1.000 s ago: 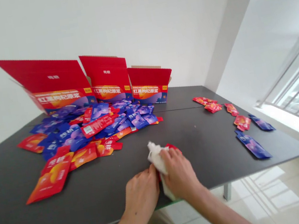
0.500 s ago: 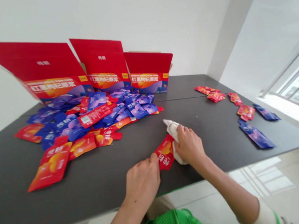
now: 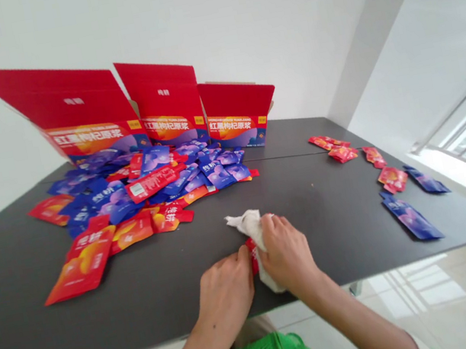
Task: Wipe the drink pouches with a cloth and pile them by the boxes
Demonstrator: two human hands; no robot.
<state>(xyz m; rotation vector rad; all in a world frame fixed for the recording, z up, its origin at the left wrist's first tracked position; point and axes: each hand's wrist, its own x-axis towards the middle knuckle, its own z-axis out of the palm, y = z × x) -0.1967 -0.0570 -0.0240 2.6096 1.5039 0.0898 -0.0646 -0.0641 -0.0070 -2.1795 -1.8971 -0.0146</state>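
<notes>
Near the table's front edge lies a red pouch (image 3: 253, 255), mostly covered, with only a narrow strip showing between my hands. My left hand (image 3: 226, 283) grips its left end, fingers closed. A crumpled white cloth (image 3: 248, 224) is bunched in my right hand (image 3: 286, 249), which presses it down over the pouch. The cloth's pointed end sticks out toward the far left. Left of my hands, a heap of blue pouches (image 3: 106, 198) and red pouches (image 3: 83, 258) spreads over the table.
Three red cartons with raised lids, a left one (image 3: 92, 140), a middle one (image 3: 173, 128) and a right one (image 3: 237, 128), stand behind the heap. Along the right side of the dark table (image 3: 311, 209) lie several red pouches (image 3: 393, 178) and two blue pouches (image 3: 411, 217).
My right hand has moved the cloth left and nearer to me, over the red pouch, so less of the pouch shows. My left hand keeps its hold. The view has shifted slightly.
</notes>
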